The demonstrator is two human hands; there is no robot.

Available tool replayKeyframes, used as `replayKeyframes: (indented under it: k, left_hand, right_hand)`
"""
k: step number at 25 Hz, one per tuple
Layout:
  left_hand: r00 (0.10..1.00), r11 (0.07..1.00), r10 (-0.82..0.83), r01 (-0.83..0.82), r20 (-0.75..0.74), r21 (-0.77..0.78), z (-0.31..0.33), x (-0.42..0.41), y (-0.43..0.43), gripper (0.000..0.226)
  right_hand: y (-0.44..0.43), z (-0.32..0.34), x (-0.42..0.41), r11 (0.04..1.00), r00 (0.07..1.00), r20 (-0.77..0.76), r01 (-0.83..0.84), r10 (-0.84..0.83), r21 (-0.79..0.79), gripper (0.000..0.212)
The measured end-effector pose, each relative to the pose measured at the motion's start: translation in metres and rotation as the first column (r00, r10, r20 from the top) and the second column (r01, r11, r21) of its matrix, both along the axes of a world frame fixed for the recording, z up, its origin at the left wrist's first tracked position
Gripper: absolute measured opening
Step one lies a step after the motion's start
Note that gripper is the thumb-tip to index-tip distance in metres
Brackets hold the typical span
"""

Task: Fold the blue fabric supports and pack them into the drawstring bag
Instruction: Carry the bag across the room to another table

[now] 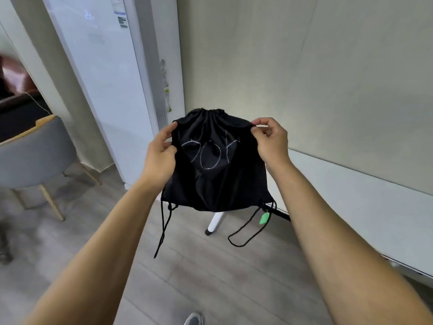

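Note:
A black drawstring bag (218, 184) with white chalk-like marks on its front hangs in the air in front of me. Its mouth is gathered nearly shut at the top. My left hand (161, 153) pinches the bag's upper left edge. My right hand (269, 139) pinches the upper right edge. Black cords (164, 228) dangle from both lower corners, and a small green tag (264, 218) hangs at the lower right. No blue fabric supports are visible; whether they are inside the bag cannot be seen.
A white table (351, 198) runs along the right wall, with a white leg (214, 222) below the bag. A grey chair (35, 156) with wooden legs stands at left. A tall white appliance (105, 78) stands behind. My shoe (194, 319) shows on the grey wood floor.

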State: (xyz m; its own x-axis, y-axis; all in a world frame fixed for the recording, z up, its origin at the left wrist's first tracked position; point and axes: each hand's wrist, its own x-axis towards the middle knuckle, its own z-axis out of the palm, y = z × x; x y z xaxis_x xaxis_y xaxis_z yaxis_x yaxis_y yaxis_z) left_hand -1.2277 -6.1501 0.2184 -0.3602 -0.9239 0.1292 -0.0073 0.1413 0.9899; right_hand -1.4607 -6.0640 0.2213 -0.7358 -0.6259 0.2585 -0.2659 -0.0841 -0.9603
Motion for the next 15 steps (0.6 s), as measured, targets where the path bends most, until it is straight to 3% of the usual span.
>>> replayKeyframes:
  k: [5,10,15]
  left_hand:
    - [0.989,0.994,-0.083,0.073,-0.126,-0.076,0.059,-0.113,-0.134,0.068]
    - [0.951,0.975,-0.196,0.163,-0.239,-0.151,0.107,-0.242,-0.209,0.068]
    - [0.911,0.948,-0.315,0.287,-0.267,-0.140,0.103,-0.361,-0.238,0.063]
  right_hand:
    - [-0.118,0.073,-0.098,0.980,0.991,-0.018,0.131,-0.136,-0.148,0.020]
    - [-0.166,0.135,-0.201,0.912,0.955,-0.061,0.256,-0.290,-0.321,0.018]
    - [-0.177,0.127,-0.296,0.853,0.923,-0.035,0.338,-0.382,-0.399,0.018]
